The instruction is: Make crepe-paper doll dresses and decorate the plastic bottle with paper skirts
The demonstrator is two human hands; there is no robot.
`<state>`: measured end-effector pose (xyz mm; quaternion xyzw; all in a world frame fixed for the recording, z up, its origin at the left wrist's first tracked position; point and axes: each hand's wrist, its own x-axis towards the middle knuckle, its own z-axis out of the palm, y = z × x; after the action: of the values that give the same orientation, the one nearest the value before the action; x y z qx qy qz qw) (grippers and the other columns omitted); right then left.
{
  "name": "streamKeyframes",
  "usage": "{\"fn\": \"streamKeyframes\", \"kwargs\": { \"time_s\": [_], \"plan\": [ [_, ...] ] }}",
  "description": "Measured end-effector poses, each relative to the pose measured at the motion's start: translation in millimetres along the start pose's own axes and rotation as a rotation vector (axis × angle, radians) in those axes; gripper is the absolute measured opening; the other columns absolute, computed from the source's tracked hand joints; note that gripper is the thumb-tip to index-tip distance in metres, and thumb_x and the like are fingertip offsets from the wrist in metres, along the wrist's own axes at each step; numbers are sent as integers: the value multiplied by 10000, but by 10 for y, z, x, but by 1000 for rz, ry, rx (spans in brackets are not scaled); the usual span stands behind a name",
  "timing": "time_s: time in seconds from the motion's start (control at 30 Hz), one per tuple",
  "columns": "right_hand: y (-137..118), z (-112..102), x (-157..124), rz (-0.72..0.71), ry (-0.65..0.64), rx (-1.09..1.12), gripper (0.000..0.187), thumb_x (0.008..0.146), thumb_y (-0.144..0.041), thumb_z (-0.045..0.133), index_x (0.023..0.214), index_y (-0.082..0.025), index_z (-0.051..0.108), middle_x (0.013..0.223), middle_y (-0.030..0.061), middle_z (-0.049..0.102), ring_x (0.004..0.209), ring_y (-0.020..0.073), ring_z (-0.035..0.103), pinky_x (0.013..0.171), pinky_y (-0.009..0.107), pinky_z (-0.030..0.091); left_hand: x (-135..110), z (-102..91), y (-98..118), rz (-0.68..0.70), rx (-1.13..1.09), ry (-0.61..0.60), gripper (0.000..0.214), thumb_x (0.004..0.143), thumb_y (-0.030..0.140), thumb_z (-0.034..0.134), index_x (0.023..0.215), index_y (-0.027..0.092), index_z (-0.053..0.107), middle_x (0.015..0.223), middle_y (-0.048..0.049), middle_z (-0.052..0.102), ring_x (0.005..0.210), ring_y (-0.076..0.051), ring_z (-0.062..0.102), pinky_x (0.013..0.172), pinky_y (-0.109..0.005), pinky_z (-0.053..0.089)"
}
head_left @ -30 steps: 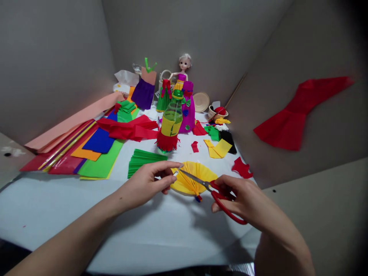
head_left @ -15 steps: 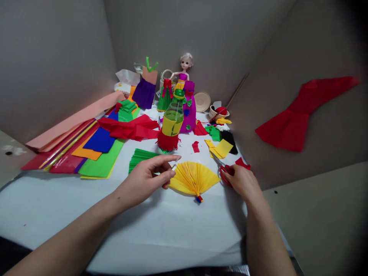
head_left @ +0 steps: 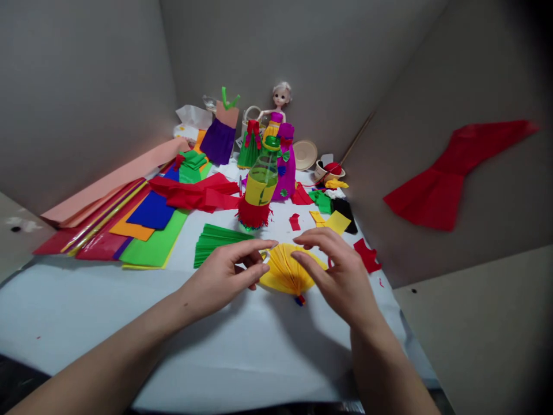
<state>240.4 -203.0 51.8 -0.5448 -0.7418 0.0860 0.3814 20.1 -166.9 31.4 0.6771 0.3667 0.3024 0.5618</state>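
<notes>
Left hand: the left hand (head_left: 227, 274) comes in from the near left and lies at the left edge of the yellow paper fan (head_left: 283, 268).
Left fingers: the thumb and first finger (head_left: 259, 246) are close together, with the fan's left edge between them. I cannot tell if they really pinch it.
Right hand: the right hand (head_left: 343, 279) is over the right half of the fan and hides that part.
Right fingers: spread apart and a little bent, holding nothing. The tips are on or just above the folds.
Fan: it lies flat on the white surface (head_left: 216, 346), between the two hands, with its folds opening toward the far side. A small red and blue tie (head_left: 298, 300) is at its near tip.
Writing: a small white tag (head_left: 237, 142) far back by the green dress is too small to read.
Just past the fan: a bottle (head_left: 261, 184) with a yellow band and a red fringe stands upright. Folded green paper (head_left: 216, 239) lies to the left of it.
Far back: a doll (head_left: 280, 101) in a purple paper dress stands by the wall.
Left side: flat sheets of coloured paper (head_left: 147, 230) lie in a pile.
Right wall: a red paper shape (head_left: 444, 178) hangs there.
</notes>
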Motion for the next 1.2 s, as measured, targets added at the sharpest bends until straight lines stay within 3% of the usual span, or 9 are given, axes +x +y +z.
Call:
{"fn": "streamKeyframes", "kwargs": {
  "time_s": [0.2, 0.5, 0.6, 0.7, 0.83, 0.97, 1.1, 1.13, 1.2],
  "plan": [
    [-178, 199, 84, -164, 32, -33, 79, 922, -204, 604, 990, -210, 645, 981, 58, 641, 946, 186, 597, 839, 352, 455, 0, 15, -45, 27, 89, -9, 409, 888, 276, 580, 1295, 259, 618, 835, 14, 617, 640, -87, 579, 617, -210, 521],
    [-189, 219, -12, -166, 38, -76, 61, 925, -150, 570, 892, -201, 572, 883, 36, 619, 875, 178, 569, 799, 353, 416, -11, 35, -49, 81, 214, 8, 485, 899, 266, 550, 1384, 270, 528, 846, 21, 617, 654, -89, 560, 645, -214, 497],
    [-148, 128, -111, -60, 55, -12, 67, 934, -183, 556, 875, -211, 571, 872, 35, 623, 867, 179, 578, 787, 338, 431, -20, 21, -34, 122, 362, 81, 540, 907, 267, 542, 1438, 261, 447, 870, 10, 628, 705, -113, 573, 676, -228, 485],
    [-16, -9, -259, 130, 20, 56, 106, 930, -253, 570, 831, -219, 583, 873, 39, 624, 855, 178, 583, 768, 317, 449, -30, -17, -16, 122, 645, 148, 392, 926, 249, 497, 1314, 222, 547, 943, -34, 656, 774, -152, 599, 727, -265, 471],
    [201, -134, -465, 332, -39, 127, 135, 908, -318, 594, 825, -216, 626, 876, 46, 644, 836, 179, 580, 744, 307, 451, -15, -79, -48, -42, 1052, 140, 223, 927, 187, 419, 1018, 169, 622, 895, -89, 647, 803, -223, 612, 686, -306, 440],
    [347, -157, -596, 437, -55, 176, 166, 873, -365, 627, 814, -210, 641, 854, 38, 650, 806, 178, 577, 723, 302, 443, 20, -89, -78, -163, 1236, 98, 187, 897, 184, 469, 980, 142, 631, 883, -120, 629, 851, -270, 610, 705, -340, 445],
    [402, -99, -682, 460, -50, 235, 191, 878, -382, 621, 814, -204, 636, 867, 42, 643, 829, 180, 583, 742, 299, 439, -19, 123, -55, 21, 947, 145, 164, 873, 236, 545, 950, 139, 654, 1016, -143, 633, 997, -297, 567, 856, -414, 440],
    [400, -68, -706, 467, -45, 263, 196, 879, -385, 620, 813, -201, 635, 863, 42, 640, 826, 178, 581, 744, 296, 441, -51, 224, -60, 32, 753, 87, 158, 876, 239, 541, 936, 143, 650, 994, -123, 645, 968, -265, 576, 864, -397, 443],
    [376, 14, -760, 507, -25, 357, 210, 869, -399, 633, 817, -195, 631, 848, 38, 632, 812, 171, 580, 740, 287, 456, -134, 458, -95, -151, 295, -151, 143, 847, 242, 547, 896, 158, 653, 810, -56, 646, 745, -182, 583, 699, -314, 461]
  ]
}}
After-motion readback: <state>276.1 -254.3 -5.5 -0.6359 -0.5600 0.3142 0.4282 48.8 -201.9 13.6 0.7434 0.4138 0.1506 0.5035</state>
